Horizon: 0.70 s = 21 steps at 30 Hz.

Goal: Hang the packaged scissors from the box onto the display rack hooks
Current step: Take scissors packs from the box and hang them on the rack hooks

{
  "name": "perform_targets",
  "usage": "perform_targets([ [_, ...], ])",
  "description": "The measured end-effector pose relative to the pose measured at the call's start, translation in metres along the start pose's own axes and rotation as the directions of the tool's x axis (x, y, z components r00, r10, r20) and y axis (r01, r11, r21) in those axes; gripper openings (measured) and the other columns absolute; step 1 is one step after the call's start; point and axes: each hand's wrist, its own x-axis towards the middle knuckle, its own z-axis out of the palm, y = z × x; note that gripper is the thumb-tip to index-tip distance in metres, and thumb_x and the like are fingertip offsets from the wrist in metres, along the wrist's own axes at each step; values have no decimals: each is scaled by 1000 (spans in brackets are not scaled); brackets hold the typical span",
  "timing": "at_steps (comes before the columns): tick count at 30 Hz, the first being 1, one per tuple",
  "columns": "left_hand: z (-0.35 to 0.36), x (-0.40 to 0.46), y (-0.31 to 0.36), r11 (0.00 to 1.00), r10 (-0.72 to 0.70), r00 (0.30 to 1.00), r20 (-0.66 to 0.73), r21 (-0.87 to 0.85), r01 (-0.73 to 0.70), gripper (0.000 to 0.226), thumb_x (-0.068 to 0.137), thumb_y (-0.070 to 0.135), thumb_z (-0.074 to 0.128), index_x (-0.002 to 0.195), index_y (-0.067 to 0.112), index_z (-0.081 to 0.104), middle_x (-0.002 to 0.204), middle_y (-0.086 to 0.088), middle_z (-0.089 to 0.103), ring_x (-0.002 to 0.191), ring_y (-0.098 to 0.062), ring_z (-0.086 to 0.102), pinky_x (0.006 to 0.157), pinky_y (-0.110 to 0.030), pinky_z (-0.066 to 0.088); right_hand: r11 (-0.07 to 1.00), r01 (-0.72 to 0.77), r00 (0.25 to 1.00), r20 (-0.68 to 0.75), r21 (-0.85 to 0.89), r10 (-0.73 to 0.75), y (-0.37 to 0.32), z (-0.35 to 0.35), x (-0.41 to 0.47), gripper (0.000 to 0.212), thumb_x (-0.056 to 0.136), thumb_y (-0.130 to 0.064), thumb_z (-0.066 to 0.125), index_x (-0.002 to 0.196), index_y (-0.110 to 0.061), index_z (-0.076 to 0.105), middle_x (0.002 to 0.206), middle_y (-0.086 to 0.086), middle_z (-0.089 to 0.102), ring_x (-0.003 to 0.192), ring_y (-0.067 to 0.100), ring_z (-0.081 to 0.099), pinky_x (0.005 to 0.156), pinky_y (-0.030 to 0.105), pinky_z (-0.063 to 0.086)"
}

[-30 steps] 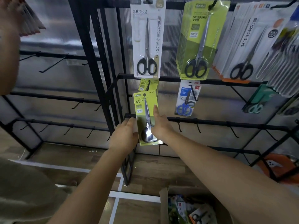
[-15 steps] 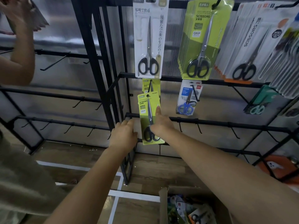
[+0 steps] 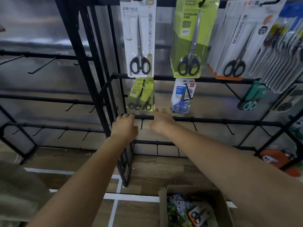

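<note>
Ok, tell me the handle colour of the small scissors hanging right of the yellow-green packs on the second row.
Blue handles, seen clearly in the head view.

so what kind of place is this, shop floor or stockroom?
Most likely a shop's stationery aisle or a mock-up of one. A black wire display rack carries carded scissors packs on hooks, and a cardboard box of more packs stands on the wood-look floor. Both hands are empty.
</note>
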Motion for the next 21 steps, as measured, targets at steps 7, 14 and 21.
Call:
perform_targets([
  [7, 7, -2, 17, 1000, 19, 999, 35, -2, -19, 57, 96, 24, 47, 147, 14, 23, 148, -11, 32, 134, -33, 28, 107, -45, 32, 995, 23, 999, -27, -93, -26, 27, 2, -12, 59, 88, -18, 55, 141, -9, 29, 138, 12, 35, 127, 29, 35, 100, 39, 41],
  [14, 27, -12, 54, 994, 98, 991, 91, 36, -102, 54, 97, 25, 45, 145, 12, 25, 145, -13, 34, 130, -34, 33, 103, -44, 35, 987, -49, 999, -1, -155, 50, 65, 7, -25, 64, 87, -15, 54, 144, -9, 26, 139, 12, 35, 126, 28, 37, 98, 37, 41],
  [21, 67, -47, 104, 992, 114, 974, 198, 21, -120, 52, 97, 24, 44, 145, 13, 25, 142, -12, 36, 128, -33, 33, 102, -42, 37, 994, -94, 994, 41, -63, 96, 133, 21, -66, 48, 90, -15, 51, 136, -10, 37, 127, 10, 43, 114, 26, 45, 92, 36, 45],
])
